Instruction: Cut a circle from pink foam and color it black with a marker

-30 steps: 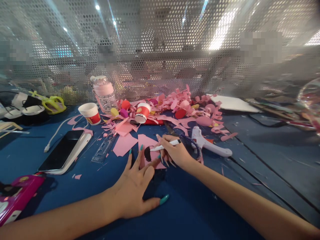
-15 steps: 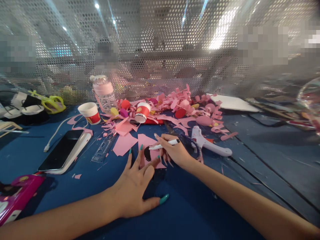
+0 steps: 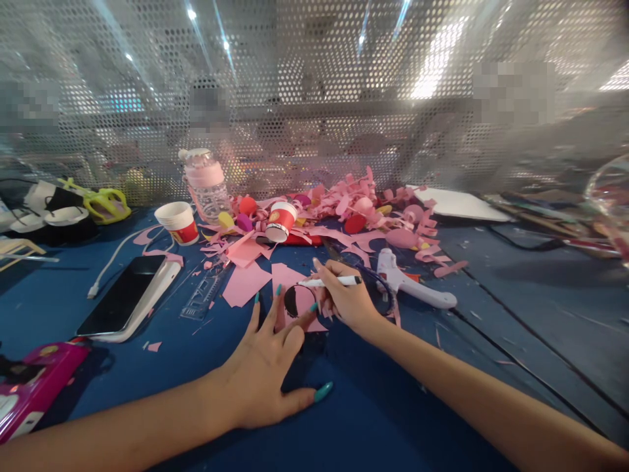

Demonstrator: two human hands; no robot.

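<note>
My left hand lies spread, its fingertips pressing the lower left of a piece of pink paper. On that paper is a circle outlined in black, its left part filled in black. My right hand pinches a white marker with a black end. The marker's tip is at the upper edge of the circle, though I cannot tell if it touches. Another pink paper piece lies just to the left. A clear plastic stencil ruler rests further left.
A pale glue gun with a black cord lies right of my right hand. Behind are pink scraps, two paper cups, and a bottle before a perforated metal screen. A phone lies on the left.
My right hand and the marker have moved slightly right and up from the black-filled part, uncovering more of the circle. My left hand stays in place.
</note>
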